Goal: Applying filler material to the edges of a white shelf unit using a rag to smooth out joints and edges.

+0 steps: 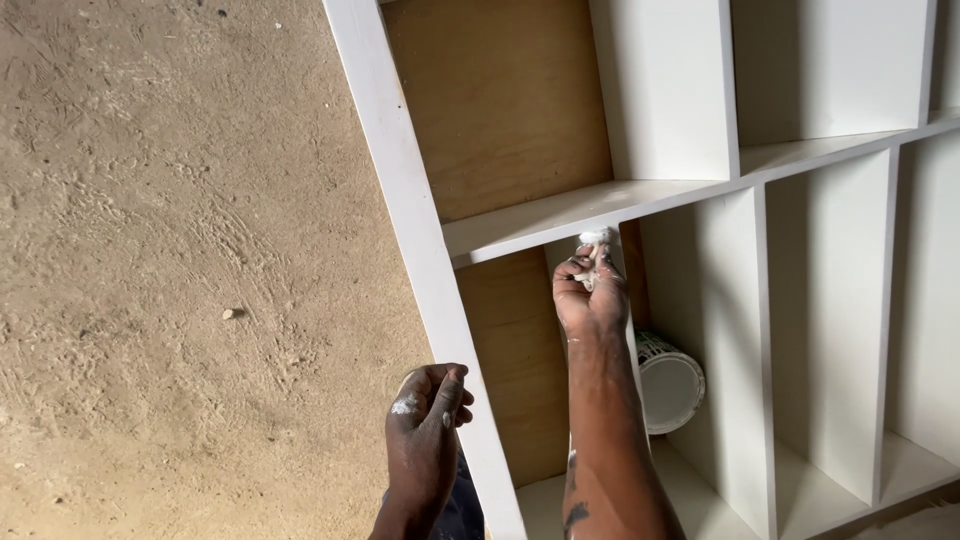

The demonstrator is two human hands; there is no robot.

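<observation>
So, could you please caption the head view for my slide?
Right hand presses a white-smeared pad into a white shelf unit; left hand hangs beside its edge.

Soft, even daylight fills the view; the white painted wooden shelf unit point(700, 190) is bright without glare, its compartments hold mild shadow, and the sandy concrete floor point(170, 250) looks sharp.

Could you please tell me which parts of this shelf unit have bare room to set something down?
The right compartments look bare, as does the floor left of the frame. It is crowded where the right hand works, beside the white tub.
</observation>
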